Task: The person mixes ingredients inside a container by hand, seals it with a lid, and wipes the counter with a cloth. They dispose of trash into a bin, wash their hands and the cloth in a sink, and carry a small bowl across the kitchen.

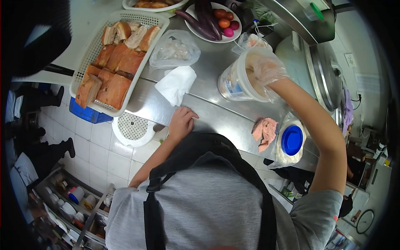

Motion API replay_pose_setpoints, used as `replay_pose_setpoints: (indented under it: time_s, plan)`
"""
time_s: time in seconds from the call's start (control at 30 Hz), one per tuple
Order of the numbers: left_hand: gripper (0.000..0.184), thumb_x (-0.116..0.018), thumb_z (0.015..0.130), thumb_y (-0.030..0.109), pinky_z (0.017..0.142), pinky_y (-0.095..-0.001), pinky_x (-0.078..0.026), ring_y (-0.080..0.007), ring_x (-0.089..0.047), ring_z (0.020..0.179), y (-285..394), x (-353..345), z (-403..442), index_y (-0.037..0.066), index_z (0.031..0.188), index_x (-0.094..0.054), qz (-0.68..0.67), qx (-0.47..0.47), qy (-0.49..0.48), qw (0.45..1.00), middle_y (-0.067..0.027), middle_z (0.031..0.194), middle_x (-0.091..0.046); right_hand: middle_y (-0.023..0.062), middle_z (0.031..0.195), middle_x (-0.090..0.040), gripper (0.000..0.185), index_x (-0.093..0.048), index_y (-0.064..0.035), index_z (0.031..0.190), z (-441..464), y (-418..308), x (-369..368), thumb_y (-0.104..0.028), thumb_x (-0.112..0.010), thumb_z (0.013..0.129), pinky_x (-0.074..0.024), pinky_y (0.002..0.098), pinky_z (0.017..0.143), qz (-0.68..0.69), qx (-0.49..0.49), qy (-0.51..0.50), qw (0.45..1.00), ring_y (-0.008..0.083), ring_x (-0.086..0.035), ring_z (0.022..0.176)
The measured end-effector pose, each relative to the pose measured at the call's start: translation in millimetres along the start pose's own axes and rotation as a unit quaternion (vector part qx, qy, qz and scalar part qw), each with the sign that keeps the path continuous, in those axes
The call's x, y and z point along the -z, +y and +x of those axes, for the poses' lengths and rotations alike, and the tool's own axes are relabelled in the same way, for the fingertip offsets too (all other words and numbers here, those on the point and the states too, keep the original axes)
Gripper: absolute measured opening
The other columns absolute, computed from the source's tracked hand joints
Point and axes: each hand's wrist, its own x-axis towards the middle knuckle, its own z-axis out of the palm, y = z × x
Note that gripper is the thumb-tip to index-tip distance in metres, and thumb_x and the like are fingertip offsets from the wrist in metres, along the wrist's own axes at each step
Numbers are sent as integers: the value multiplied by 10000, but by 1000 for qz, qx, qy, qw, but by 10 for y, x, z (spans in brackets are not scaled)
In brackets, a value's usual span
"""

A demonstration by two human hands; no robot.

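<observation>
My right hand (pixel 266 68), covered in thin clear plastic, reaches into the mouth of a white plastic bucket (pixel 233 81). The bucket tilts toward me, and the plastic and its wall hide my fingers. My left hand (pixel 183 122) rests at the counter's near edge, loosely bent with fingers slightly apart and nothing in it. Just beyond it lies a white paper towel (pixel 177 85), close to a clear plastic bag (pixel 175 49) with something pale inside.
At left, a white basket (pixel 76 83) holds slabs of cooked meat (pixel 116 60). A plate (pixel 200 33) carries eggplants and tomatoes. A pink cloth (pixel 264 132) and a blue lid (pixel 292 140) on a bag lie at right. A large pot (pixel 323 79) stands beyond my right arm.
</observation>
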Motion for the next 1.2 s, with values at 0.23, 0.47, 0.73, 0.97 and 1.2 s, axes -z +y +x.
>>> replay_pose_setpoints:
  time_s: [0.23,0.47,0.73,0.97,1.2]
  plan:
    - [207,-608,683,-32,782,-373,-440,-267,-543,898,-7,3,-5,110,832,-616,-2,3,-1,1000,-62,858,-546,113,1070,-501,237,-529,-61,1057,-85,-93,-142,-217,-494,883,-389,332,870,79,-15,76,994,215,-478,1027]
    - [195,-608,689,-29,783,-377,-439,-268,-542,900,10,15,-1,109,827,-617,2,4,-8,1000,-63,868,-551,84,890,-445,167,-468,-83,924,298,135,-447,-241,-493,874,-380,288,767,74,-13,217,973,198,-452,872]
    - [188,-602,695,-29,787,-386,-439,-272,-544,906,-3,13,-15,106,826,-613,-3,8,-6,1000,-64,868,-551,82,985,-523,246,-510,-87,1061,202,-68,-322,-240,-534,869,-402,299,850,220,-127,161,954,194,-503,953]
    - [197,-604,692,-29,792,-387,-441,-271,-546,911,9,16,-3,110,831,-610,-6,9,-8,1000,-64,868,-551,77,1067,-563,342,-518,-91,1176,176,117,-406,-235,-575,871,-414,297,937,-102,13,170,980,190,-532,1012]
    - [190,-607,693,-27,803,-383,-444,-269,-547,916,3,22,-11,112,823,-613,-1,18,-14,1000,-61,874,-556,69,1122,-579,334,-522,-92,1182,228,-117,-376,-295,-533,917,-420,319,943,393,-147,192,887,217,-528,1014]
